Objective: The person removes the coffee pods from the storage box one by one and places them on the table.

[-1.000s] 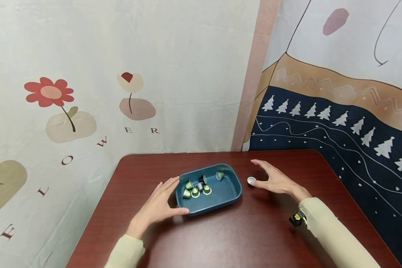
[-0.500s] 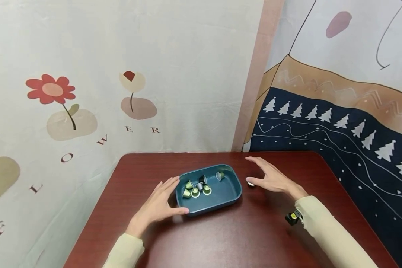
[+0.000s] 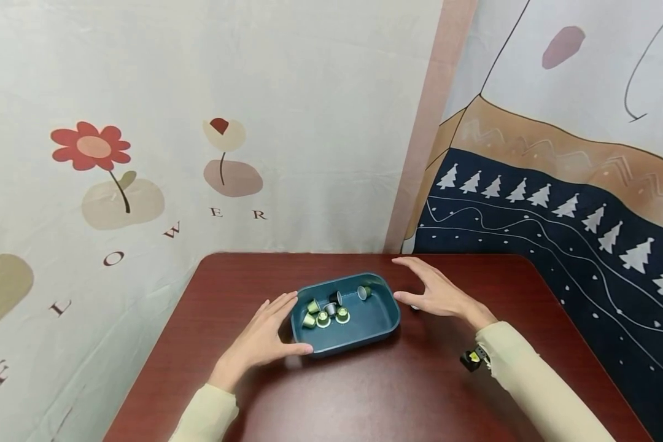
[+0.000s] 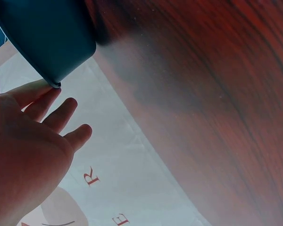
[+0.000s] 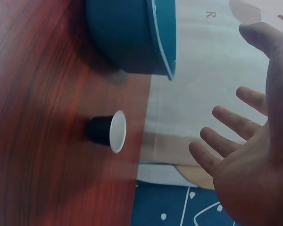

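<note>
A teal rectangular tray [image 3: 370, 325] stands on the table with several coffee capsules inside. Green capsules [image 3: 342, 315] cluster in its left half beside a silver-grey one [image 3: 330, 309] and a black one [image 3: 336, 298]; another green capsule [image 3: 364, 293] lies by the far wall. My left hand [image 3: 259, 336] touches the tray's left end with fingers spread straight. To the right of the tray, my right hand [image 3: 443, 297] hovers with thumb and fingers apart, holding nothing. Below it a black capsule [image 5: 101, 130] with a white top stands upright on the table, mostly hidden by the thumb in the head view.
The dark red wooden table [image 3: 342, 405] reaches back to a wall hanging [image 3: 320, 123] with flower prints. A navy hanging with white trees [image 3: 541, 221] borders the right side. A small black device [image 3: 471, 360] hangs under my right sleeve.
My right hand has moved left toward the tray, passing over the black capsule, which stays on the table. My left hand and the tray have stayed in place. The head view has shifted slightly.
</note>
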Tool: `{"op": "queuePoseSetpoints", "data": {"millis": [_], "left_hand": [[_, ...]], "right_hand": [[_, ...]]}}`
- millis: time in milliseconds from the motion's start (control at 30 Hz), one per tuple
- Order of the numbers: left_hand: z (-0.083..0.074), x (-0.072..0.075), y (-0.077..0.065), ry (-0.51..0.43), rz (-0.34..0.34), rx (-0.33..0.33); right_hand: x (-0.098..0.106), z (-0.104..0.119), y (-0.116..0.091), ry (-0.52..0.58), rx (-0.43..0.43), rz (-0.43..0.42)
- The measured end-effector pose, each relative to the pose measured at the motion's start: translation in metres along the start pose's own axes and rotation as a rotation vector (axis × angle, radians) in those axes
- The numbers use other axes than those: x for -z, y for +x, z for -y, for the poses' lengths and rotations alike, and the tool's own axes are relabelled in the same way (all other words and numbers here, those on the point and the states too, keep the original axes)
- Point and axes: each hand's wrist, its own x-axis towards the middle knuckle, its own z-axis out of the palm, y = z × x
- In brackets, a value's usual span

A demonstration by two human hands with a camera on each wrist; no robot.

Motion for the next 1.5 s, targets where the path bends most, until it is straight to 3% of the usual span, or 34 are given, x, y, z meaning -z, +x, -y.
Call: {"op": "queuePoseSetpoints", "data": {"millis": [600,900,1167,1500], "left_hand": [[0.000,0.000,0.000,0.007,-0.002,0.003],[0.000,0.000,-0.002,0.010,-0.007,0.002],[0.001,-0.002,-0.001,0.006,-0.003,0.003],[-0.001,-0.001,-0.001,0.005,0.005,0.013]], "right_hand": [[-0.016,0.026,0.027,-0.006,0.116,0.074],[-0.027,0.033,0.045,-0.112,0.185,0.157],[-0.038,0.040,0.054,-0.213,0.160,0.257],[-0.048,0.039,0.063,-0.324,0.142,0.295]]}}
